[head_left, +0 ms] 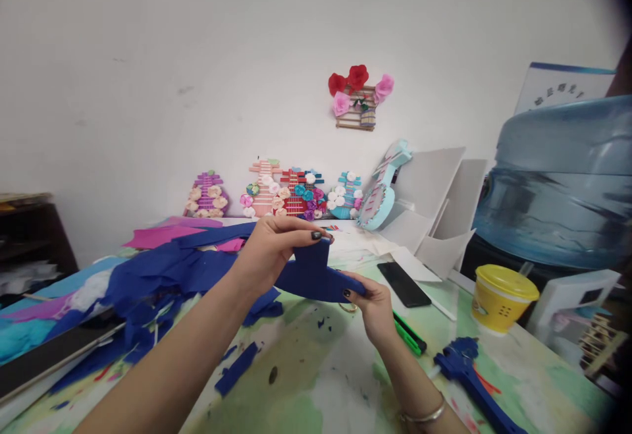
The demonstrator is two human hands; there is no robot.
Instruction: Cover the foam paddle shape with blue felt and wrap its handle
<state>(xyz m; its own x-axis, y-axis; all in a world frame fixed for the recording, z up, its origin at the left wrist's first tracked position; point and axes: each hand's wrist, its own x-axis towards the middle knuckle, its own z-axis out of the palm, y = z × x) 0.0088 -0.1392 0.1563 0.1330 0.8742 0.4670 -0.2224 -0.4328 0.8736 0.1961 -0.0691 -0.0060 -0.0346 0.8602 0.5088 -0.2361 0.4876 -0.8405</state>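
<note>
A dark blue piece, with a curved lower part and a short upright block on top, is held above the table. My left hand pinches the top of the upright block between thumb and fingers. On the right, my right hand grips the end of the curved part, thumb on the near face. Its other fingers are partly hidden behind the piece. Small blue scraps lie on the table below. A blue long-necked piece rests at the lower right.
Blue paper sheets cover the table's left side. A green cutter, a black phone and a yellow tub lie or stand right. Flower-decorated instrument models line the wall; a water bottle stands right.
</note>
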